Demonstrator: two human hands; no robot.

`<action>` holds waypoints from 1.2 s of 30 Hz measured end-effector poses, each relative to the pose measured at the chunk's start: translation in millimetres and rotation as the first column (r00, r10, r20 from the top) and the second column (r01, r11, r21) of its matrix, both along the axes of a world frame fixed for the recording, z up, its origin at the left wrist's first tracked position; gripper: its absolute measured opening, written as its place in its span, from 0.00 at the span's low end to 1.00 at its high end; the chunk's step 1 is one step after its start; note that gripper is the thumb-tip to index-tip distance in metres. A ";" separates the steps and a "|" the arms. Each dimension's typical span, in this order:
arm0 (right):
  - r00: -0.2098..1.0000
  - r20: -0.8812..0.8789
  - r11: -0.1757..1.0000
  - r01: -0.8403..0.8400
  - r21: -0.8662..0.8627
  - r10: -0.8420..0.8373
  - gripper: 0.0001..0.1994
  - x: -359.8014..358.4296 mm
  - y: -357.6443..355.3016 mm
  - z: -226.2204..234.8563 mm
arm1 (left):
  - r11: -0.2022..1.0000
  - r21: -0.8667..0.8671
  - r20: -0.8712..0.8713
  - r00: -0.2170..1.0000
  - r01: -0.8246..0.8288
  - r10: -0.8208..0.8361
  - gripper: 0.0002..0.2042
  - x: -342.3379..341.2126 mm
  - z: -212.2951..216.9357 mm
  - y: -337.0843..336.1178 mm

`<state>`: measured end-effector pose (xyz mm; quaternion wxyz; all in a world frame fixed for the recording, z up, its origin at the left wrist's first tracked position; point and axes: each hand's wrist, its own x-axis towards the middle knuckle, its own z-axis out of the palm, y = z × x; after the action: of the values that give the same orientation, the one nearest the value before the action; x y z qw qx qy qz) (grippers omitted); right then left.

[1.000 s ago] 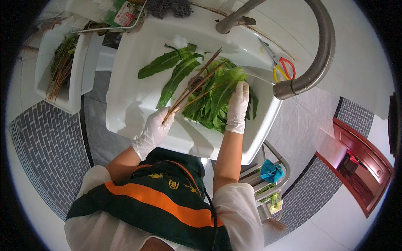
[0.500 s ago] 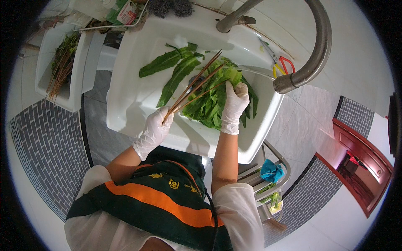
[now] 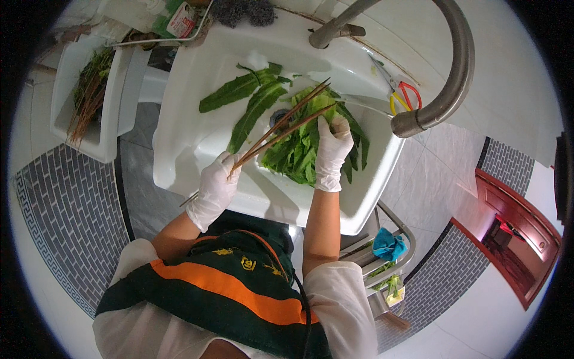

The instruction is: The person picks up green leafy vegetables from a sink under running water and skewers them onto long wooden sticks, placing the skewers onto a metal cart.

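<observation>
Left hand (image 3: 216,186) is gripping thin brown sticks (image 3: 250,154) that are slanting up-right over the white sink (image 3: 185,107), right hand (image 3: 333,149) is curling against leafy greens (image 3: 294,158), hold unclear, pile lying in sink between both hands.

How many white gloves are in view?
2: one on the left hand, which holds brown sticks; one on the right hand, by the green leaves in the sink.

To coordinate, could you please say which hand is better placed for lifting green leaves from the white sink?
Probably the white-gloved right hand: it is at the leaf heap, while the white-gloved left hand grips thin brown sticks.
</observation>
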<state>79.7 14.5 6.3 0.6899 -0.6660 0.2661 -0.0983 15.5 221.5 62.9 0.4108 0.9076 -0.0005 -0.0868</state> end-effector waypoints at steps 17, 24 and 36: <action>0.990 -0.048 0.983 0.141 0.120 -0.136 0.05 5.4 11.4 -0.3 | 0.999 0.054 -0.126 0.992 -0.001 0.007 0.06 -4.4 3.8 8.1; 0.996 -0.025 0.993 0.084 0.079 -0.083 0.06 5.7 12.2 0.4 | 0.998 -0.023 -0.006 0.999 -0.053 0.053 0.03 -1.9 4.3 2.1; 0.998 0.061 0.885 0.026 -0.465 0.003 0.06 -9.4 21.2 -0.9 | 0.998 -0.039 -0.105 0.993 -0.056 0.051 0.05 -7.5 4.0 -2.0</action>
<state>70.3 35.7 5.5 0.5170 -0.8073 0.2178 -0.1831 8.0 219.5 67.0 0.4312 0.8928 0.0435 -0.1230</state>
